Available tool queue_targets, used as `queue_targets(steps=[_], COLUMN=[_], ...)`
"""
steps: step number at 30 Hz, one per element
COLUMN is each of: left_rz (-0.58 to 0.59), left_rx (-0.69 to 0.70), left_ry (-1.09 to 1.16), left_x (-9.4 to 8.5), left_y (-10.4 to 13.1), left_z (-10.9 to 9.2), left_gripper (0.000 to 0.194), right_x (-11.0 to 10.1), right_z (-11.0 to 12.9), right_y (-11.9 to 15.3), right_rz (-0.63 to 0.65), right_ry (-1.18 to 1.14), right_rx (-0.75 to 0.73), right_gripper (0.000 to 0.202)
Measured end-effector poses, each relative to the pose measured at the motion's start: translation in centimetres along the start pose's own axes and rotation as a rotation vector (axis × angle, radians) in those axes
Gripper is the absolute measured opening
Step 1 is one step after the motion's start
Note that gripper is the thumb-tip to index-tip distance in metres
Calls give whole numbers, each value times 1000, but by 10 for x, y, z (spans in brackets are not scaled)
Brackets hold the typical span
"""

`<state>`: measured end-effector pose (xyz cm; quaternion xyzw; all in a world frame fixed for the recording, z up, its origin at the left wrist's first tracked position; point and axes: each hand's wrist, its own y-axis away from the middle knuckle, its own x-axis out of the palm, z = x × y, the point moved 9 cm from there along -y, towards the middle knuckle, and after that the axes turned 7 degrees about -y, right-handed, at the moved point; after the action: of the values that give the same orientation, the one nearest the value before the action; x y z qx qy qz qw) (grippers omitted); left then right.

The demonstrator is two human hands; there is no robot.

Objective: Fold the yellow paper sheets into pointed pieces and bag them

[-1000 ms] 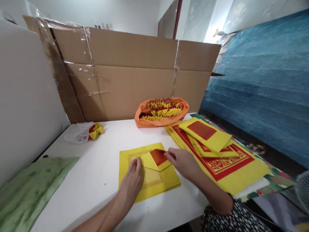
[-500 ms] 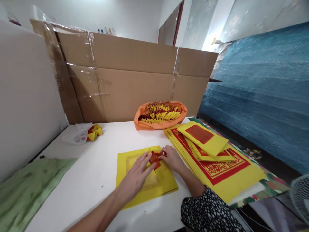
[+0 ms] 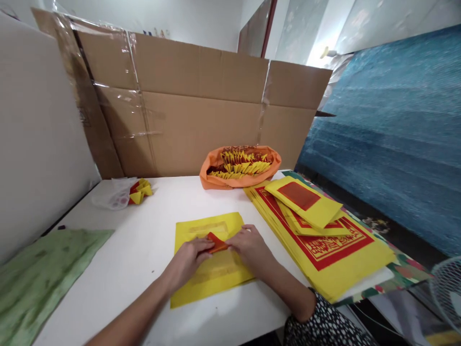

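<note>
Between my two hands is a small folded piece of red paper (image 3: 216, 243), held just over a stack of yellow paper sheets (image 3: 209, 277) on the white table. My left hand (image 3: 187, 259) pinches its left end, thumb and fingers closed. At its right end, the thumb and forefinger of my right hand (image 3: 248, 246) grip the paper. The fingers hide both ends of the fold. A faint tan rectangle shows on the yellow sheet beneath.
An orange bag (image 3: 235, 182) full of folded red-and-yellow papers stands before a cardboard screen (image 3: 201, 129). Large printed yellow sheets (image 3: 326, 257) lie at right. Clear plastic (image 3: 113, 194) with folded paper pieces (image 3: 140, 191) and a green cloth (image 3: 54, 269) are at left.
My left hand was spread flat beside the red paper and now pinches its left end. The paper has shifted slightly left and looks narrower. The view has tilted down a little.
</note>
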<state>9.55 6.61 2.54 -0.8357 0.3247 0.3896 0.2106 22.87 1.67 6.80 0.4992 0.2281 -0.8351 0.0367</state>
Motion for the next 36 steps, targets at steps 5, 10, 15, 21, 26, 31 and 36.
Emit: queue_targets(steps=[5, 10, 15, 21, 26, 31, 36], left_rz=[-208, -241, -178, -157, -139, -125, -116], left_rx=[-291, -252, -133, -134, -160, -183, -172], left_ry=[258, -1, -274, -330, -353, -382, -371], left_x=[-18, -14, -6, -4, -3, -2, -2], left_y=[-9, -17, -20, -22, -24, -25, -26], left_z=[17, 19, 7, 7, 9, 10, 11], left_gripper=[42, 41, 30, 31, 31, 32, 36], right_x=[-1, 22, 50, 63, 61, 64, 65], right_z=[-32, -32, -24, -26, -26, -28, -30], right_y=[-30, -23, 5, 11, 8, 8, 8], right_rz=[-50, 14, 58, 23, 24, 54, 48], right_ry=[-195, -187, 55, 155, 141, 134, 109], right_rx=[227, 209, 67, 14, 20, 32, 8], right_gripper=[26, 24, 38, 39, 39, 40, 41])
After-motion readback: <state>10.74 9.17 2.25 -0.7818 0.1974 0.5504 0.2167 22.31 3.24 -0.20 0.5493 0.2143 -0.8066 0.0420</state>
